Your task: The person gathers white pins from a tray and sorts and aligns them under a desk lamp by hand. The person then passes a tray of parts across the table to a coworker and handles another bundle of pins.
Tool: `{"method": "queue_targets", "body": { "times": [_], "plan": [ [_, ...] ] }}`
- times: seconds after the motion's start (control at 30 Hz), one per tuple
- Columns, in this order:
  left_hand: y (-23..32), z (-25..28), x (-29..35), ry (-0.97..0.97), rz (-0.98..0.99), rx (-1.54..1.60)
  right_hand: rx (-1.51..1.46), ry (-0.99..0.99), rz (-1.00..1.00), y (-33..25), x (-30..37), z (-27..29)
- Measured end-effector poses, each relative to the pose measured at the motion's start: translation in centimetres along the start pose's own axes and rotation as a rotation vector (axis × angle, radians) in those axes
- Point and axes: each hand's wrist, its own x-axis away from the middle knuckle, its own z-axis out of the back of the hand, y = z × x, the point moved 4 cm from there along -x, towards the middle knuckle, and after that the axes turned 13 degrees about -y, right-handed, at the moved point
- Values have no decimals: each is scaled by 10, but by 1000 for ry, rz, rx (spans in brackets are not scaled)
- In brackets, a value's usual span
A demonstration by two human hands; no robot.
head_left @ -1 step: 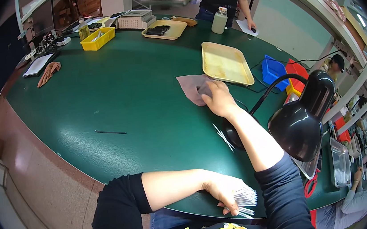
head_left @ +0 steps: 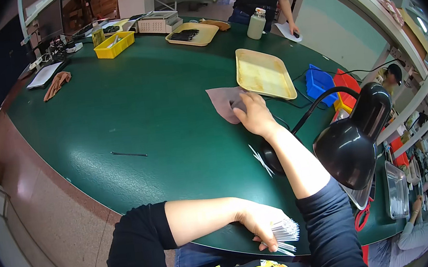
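The left hand has its fingers closed around a bunch of thin white sticks. The right hand presses flat, fingers together, on a pinkish cloth. A yellow tray lies just past those fingers.

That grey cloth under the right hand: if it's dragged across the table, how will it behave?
The cloth lies thin and flat, so it is probably floppy and light. Under the right hand it may bunch or fold rather than slide whole. The table looks smooth, so it could slip easily.
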Motion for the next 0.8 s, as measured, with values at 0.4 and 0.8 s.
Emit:
{"method": "queue_targets", "body": {
  "times": [0.4, 0.8],
  "plan": [
    [-2, 8, 5, -1, -26, 66, 215, 19, 175, 19, -20, -24],
    [-3, 9, 6, 17, -157, 58, 539, -179, 96, 3, -25, -26]
  ]
}}
